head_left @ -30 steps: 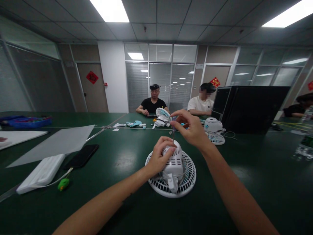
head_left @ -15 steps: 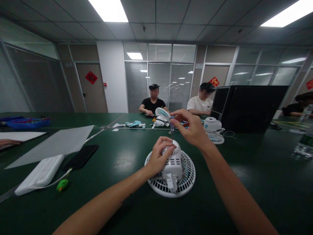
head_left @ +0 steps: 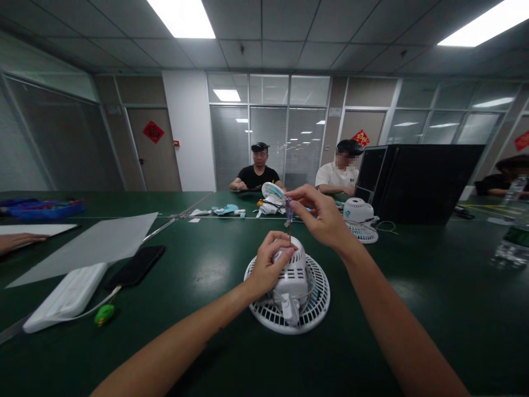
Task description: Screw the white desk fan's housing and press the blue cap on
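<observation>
A small white fan lies grille-down on the green table, its motor housing facing up. My left hand is closed around the upper left of the housing, thumb and fingers near the top. In my right hand is a screwdriver with a clear purplish handle, pinched between thumb and fingers. Its shaft points down, upright, and the tip meets the top of the housing between my left thumb and fingers. The tip itself and any screw there are hidden. A white plug rests at the housing's near side.
Behind are another fan, light-blue fan blades and a third fan beside a large black box. On the left lie a phone, a white power strip-like block, papers and a blue tray. Co-workers sit across the table.
My right fingers have shifted slightly on the screwdriver handle, exposing more of it. My left hand and the fan stay put. The co-worker opposite has moved their hands.
</observation>
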Tool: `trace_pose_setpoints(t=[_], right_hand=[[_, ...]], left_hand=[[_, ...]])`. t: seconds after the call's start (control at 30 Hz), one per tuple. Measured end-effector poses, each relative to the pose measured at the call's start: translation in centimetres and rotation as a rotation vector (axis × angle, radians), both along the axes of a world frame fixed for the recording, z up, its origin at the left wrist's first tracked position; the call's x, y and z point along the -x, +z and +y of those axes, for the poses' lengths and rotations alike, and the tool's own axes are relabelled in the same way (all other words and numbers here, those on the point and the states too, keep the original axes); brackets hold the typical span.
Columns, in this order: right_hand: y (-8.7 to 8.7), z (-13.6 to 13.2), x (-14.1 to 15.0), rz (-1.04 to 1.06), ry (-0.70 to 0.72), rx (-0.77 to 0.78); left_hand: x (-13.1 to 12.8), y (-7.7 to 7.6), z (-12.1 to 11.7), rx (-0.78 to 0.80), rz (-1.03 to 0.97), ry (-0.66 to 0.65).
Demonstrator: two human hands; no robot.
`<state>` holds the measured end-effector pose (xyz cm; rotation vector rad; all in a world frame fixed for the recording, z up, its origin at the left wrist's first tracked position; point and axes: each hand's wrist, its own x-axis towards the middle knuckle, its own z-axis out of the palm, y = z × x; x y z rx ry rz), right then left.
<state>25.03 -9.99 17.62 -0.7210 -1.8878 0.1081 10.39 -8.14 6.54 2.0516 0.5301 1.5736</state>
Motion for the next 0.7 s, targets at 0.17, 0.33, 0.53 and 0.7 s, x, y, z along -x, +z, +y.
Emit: trace_pose_setpoints(t=[0.17,0.33,0.53,0.7], right_hand=[[0.11,-0.07,-0.23,0.033,-0.028,0.0],[0.15,-0.08,-0.13,-0.007,-0.074,-0.05],[0.44,-0.35,-0.59,-0.006,-0.026,-0.011],[0.7,-0.39,-0.85,0.021,-0.075,-0.049]], left_hand=[[0.03,0.03,-0.03,-0.006,0.004,0.0],[0.08,-0.01,-0.08,-0.006,-0.006,-0.008],[0.12,0.0,-0.08,-0.002,0.001,-0.004],[0.15,-0.01,-0.05,-0.012,0.01,-0.002]])
